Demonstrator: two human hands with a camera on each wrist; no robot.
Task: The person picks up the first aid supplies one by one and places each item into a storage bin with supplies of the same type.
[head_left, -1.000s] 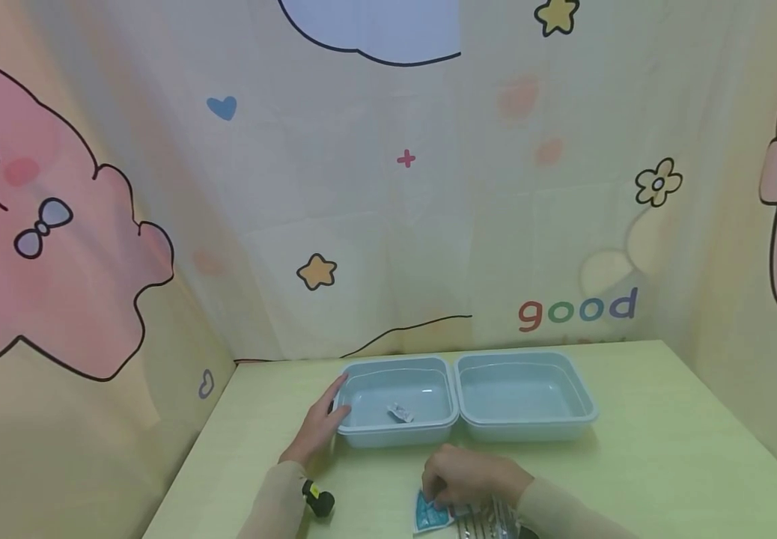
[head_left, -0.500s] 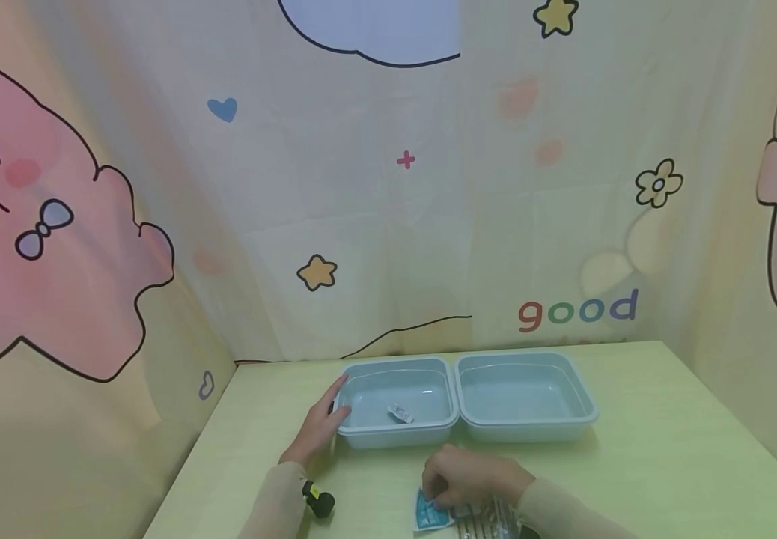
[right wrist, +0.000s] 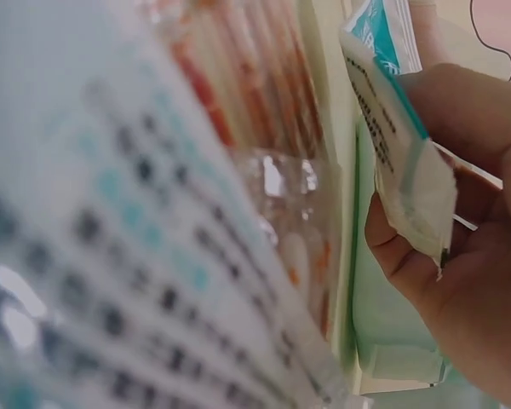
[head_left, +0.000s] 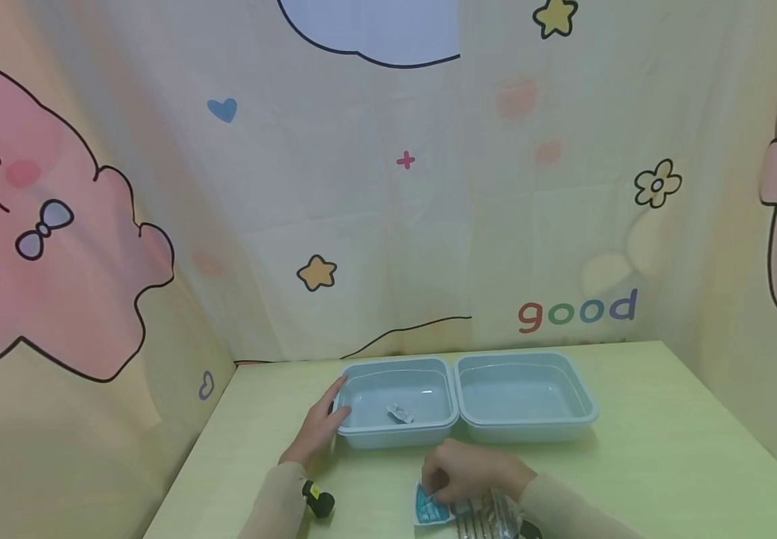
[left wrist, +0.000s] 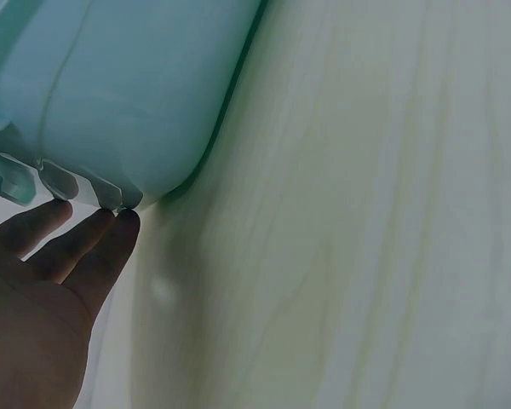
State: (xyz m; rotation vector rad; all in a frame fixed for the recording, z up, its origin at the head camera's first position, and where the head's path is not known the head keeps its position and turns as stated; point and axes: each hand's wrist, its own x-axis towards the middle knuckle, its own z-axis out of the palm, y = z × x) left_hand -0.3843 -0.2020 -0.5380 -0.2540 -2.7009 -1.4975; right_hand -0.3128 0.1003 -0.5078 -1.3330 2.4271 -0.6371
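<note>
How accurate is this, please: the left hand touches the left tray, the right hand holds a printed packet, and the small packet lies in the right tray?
The small packet lies in the left tray, not the right tray, as the head view shows. The rest stands: left hand on the left tray, right hand holding a printed packet.

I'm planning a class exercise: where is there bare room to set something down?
Bare tabletop lies right of the right tray, whose floor also looks bare, and between the left hand and the table's left edge. Crowded: around the right hand, which pinches a packet beside other packages.
</note>
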